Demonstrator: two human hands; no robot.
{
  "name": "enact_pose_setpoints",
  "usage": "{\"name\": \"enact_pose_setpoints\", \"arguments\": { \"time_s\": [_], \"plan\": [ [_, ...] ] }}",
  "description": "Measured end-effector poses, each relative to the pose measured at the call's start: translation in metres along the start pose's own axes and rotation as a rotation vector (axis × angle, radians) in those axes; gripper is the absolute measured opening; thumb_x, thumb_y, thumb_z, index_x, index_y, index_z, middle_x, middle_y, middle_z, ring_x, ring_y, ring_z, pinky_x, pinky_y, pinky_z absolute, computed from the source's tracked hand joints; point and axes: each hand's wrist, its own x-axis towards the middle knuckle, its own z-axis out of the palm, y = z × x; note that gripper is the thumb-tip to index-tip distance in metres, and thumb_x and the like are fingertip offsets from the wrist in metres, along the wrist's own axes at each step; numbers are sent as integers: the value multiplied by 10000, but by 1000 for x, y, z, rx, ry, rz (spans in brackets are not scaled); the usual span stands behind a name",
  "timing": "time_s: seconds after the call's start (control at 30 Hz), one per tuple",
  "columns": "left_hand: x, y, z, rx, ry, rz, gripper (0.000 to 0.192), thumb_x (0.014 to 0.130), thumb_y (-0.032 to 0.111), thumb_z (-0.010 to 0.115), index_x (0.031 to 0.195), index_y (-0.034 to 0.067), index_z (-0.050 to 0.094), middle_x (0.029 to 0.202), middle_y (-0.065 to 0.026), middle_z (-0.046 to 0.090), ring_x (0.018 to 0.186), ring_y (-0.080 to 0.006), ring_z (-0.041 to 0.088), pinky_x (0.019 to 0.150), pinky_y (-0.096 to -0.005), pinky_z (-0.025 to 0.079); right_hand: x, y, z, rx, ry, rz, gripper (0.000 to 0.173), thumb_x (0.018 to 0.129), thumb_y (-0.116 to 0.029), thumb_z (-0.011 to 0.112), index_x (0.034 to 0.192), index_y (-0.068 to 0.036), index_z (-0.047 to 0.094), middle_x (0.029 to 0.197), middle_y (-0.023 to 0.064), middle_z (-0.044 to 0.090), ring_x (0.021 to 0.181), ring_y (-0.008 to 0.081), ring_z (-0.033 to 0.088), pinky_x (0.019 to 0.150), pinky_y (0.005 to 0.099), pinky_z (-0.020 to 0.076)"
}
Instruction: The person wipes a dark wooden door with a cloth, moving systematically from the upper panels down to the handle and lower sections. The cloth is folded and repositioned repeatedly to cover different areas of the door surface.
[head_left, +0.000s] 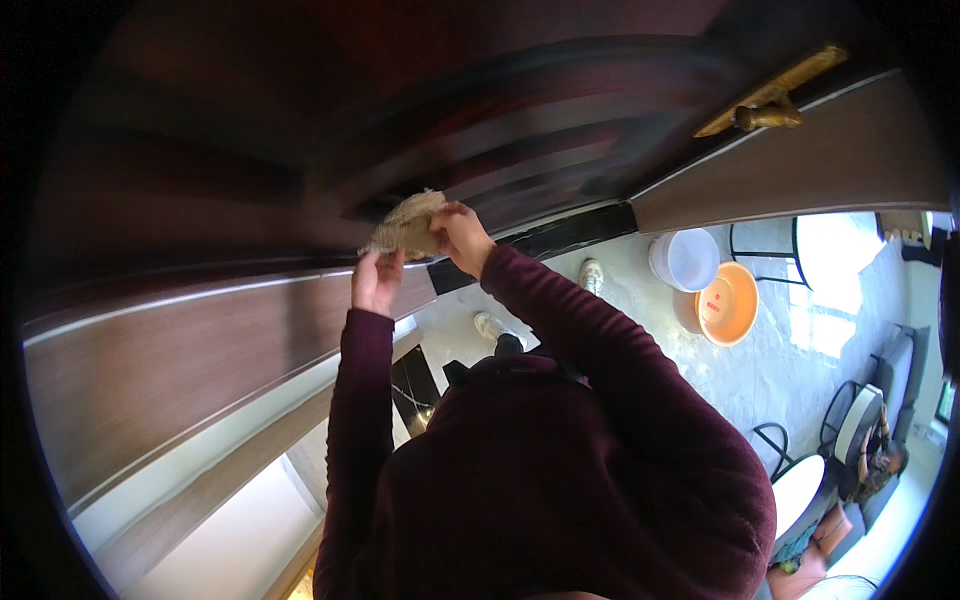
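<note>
Both my hands are raised at a dark red-brown panelled wooden door. A tan cloth is bunched between them, close to the door's surface; whether it touches the door is hard to tell. My right hand grips the cloth's right side with its fingers. The fingers of my left hand are at the cloth's lower left edge; their hold on it is not clear. A brass lever handle on a long plate is on the door, up and to the right of my hands.
Brown door frame panels flank the door. On the grey tiled floor behind my right arm stand a white bucket and an orange basin. Farther right are round white tables, metal-framed chairs, a grey sofa and a seated person.
</note>
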Motion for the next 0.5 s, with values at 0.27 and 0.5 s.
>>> {"name": "enact_pose_setpoints", "arguments": {
  "time_s": [0.27,0.5],
  "plan": [
    [-91,-92,63,-173,-598,-314,516,1005,445,435,1383,100,501,1409,-97,533,1294,-272,509,1110,-492,390,-105,-73,-68,-409,-302,-121,329,792,-18,575,1117,-62,561,958,7,559,856,110,511,708,252,430],
    [-133,-125,200,164,-711,-288,540,1029,440,447,1442,93,424,1463,-125,464,1350,-280,441,1085,-529,410,-138,-192,-132,-133,-3,-487,350,864,30,510,1204,-44,548,1126,62,611,1025,159,593,874,297,500]
  ]
}}
